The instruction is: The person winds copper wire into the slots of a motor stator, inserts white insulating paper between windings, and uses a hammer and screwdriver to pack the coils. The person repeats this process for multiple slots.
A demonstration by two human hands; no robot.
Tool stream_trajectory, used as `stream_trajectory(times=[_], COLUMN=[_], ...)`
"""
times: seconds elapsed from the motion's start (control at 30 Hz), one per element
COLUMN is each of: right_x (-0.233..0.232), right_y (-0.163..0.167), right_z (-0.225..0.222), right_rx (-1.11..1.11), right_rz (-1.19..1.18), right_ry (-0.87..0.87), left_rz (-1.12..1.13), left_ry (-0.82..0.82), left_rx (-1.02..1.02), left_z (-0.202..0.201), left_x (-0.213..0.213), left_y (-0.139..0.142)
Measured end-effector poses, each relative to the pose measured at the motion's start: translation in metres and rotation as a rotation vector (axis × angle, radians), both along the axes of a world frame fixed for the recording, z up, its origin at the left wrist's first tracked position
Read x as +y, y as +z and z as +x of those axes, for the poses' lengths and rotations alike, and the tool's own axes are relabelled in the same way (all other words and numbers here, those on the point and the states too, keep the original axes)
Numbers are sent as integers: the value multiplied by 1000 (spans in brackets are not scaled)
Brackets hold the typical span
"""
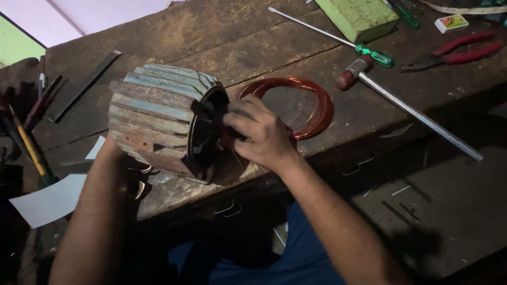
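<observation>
Ribbed motor housing (158, 119) lies on its side near the front edge of the bench (222, 47), open end turned toward three o'clock so I can get at the inside without leaning over it. My left hand (113, 148) goes behind and under the housing at about seven o'clock; most of it is hidden, so I cannot tell how the fingers sit, but the arm is placed to brace the casing against rolling. My right hand (261, 134) is curled at the open mouth, fingertips pinched together on something small at the rim; it looks like fine wire, too dim to be sure. The copper wire coil (311, 105) lies flat just beyond that hand at two o'clock, touching or nearly touching it, close enough to feed from. Farther off at one o'clock, well apart: a small hammer (401, 108) with a long metal handle, a green-handled screwdriver (338, 36), red-handled pliers (457, 53) and a green block (359, 17). White paper sheets (50, 200) hang by my left forearm at eight o'clock.
</observation>
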State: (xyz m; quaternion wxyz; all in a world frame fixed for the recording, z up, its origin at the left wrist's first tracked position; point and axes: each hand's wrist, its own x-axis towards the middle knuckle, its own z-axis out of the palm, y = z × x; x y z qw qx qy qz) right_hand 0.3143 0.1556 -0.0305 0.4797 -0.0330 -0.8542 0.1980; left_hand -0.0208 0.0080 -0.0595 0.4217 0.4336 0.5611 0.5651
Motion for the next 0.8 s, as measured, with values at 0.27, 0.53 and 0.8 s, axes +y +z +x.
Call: stream_trajectory(times=[0.27,0.53,0.8], right_x=[-3,1,6], right_y=[9,-2,-15], right_z=[9,1,-8], right_rx=[43,-2,-83], right_rz=[20,-38,-152], right_ry=[30,11,-59], left_rz=[-28,-16,-18], left_ry=[43,26,238], left_rx=[144,99,-111], left_z=[-10,-15,1], left_x=[-10,-15,-16], left_y=[0,-5,6])
